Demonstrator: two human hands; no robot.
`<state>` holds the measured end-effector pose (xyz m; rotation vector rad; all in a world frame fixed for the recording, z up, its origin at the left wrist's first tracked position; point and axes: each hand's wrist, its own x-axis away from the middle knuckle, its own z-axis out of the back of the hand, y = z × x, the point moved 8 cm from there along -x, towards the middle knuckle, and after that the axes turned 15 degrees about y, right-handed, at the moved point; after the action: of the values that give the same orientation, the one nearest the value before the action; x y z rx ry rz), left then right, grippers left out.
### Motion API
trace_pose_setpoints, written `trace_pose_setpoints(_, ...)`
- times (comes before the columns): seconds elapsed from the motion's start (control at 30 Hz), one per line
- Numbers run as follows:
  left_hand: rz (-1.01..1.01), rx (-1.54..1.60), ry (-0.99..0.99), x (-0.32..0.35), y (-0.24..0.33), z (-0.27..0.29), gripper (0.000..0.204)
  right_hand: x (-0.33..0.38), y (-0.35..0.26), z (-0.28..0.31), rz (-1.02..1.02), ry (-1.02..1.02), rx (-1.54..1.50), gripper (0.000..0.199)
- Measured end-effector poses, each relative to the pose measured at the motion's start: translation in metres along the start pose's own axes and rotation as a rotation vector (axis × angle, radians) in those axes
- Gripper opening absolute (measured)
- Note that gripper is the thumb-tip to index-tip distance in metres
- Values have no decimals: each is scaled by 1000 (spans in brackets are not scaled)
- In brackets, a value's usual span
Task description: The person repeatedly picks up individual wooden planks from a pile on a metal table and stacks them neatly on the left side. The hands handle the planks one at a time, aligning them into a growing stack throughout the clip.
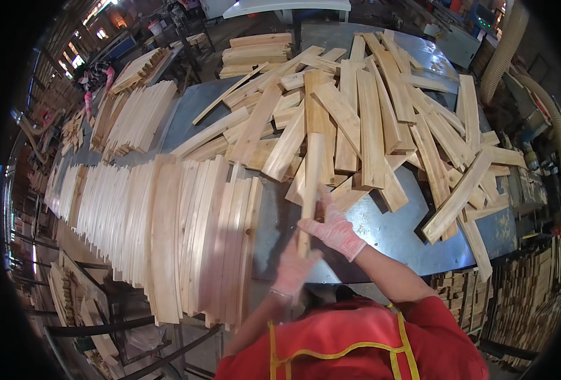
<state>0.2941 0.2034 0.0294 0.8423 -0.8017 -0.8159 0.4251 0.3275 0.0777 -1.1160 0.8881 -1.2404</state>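
Note:
A narrow pale wooden slat (312, 183) stands out from my body, lengthwise over the metal tabletop (382, 237). My right hand (333, 229), in a pinkish-white knit glove, grips it along the middle, thumb across its face. Around its near end is my left hand (295, 266), gloved alike and a little smeared by motion. Beyond the hands lies a jumbled pile of wooden slats (372, 126), crossing at many angles. To the left, a long row of slats (185, 234) stands side by side, closely packed, its near ends reaching past the table's front edge.
More stacked slats (142, 114) lie at the far left, and a neat stack (255, 54) sits at the back. Ribbed hoses (505, 47) hang at the right. Timber racks (527, 304) stand below right. Another person (90, 92) is at the far left. Black metal rails (103, 328) run below left.

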Motion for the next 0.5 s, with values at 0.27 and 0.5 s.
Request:
trace_pose_setpoints(0.27,-344,-932,422,5,-40,95,56,-139,29,141,90,485,913,93)
trace_pose_setpoints(0.5,-351,-1236,500,-17,-73,118,76,-129,42,138,-88,420,878,109)
